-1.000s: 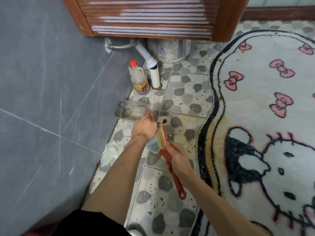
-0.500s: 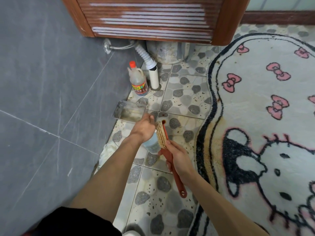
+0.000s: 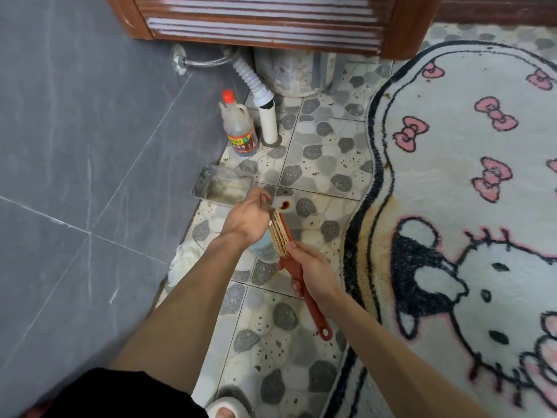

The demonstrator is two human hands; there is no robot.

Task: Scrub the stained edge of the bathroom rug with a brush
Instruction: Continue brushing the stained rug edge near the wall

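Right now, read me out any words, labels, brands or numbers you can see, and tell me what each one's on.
Label on the red-capped bottle by the wall: printed characters, too small and blurred to read.
On the rug: only drawn bows and a cat face, no words.
On the brush, the metal tray and the pale container in the left hand: no text shows.

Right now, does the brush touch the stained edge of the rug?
Apart. The head view shows the brush, gripped by the right hand, held over the floor; bare tiles show between it and the rug's stained edge.
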